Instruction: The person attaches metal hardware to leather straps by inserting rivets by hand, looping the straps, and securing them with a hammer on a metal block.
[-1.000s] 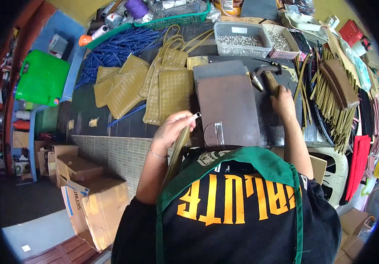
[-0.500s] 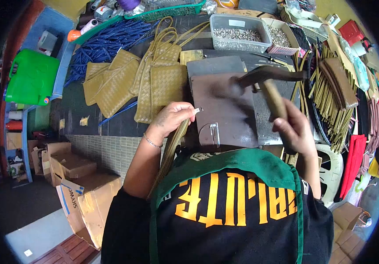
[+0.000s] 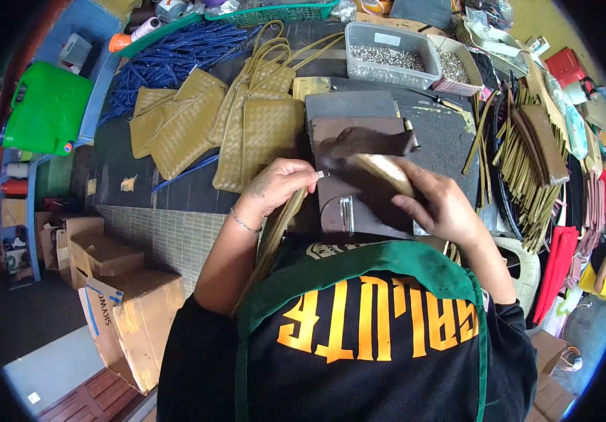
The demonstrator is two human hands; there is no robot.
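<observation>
Gripped in the closed right hand [image 3: 443, 207], the hammer with a pale rounded wooden handle and dark, motion-blurred metal head [image 3: 385, 173] is now swung leftward from beside the flat, smooth brown rectangular slab [image 3: 370, 218] to above it, bringing tool and workpiece close together. Left of the hammer, the left hand [image 3: 282, 184] pinches narrow, ribbed olive-green strips [image 3: 272, 243], a small shiny silvery metal piece [image 3: 324, 173] projecting from its fingertips at the slab's left edge. Beyond this pinch lie flat olive panels of chequered weave [image 3: 271, 137].
</observation>
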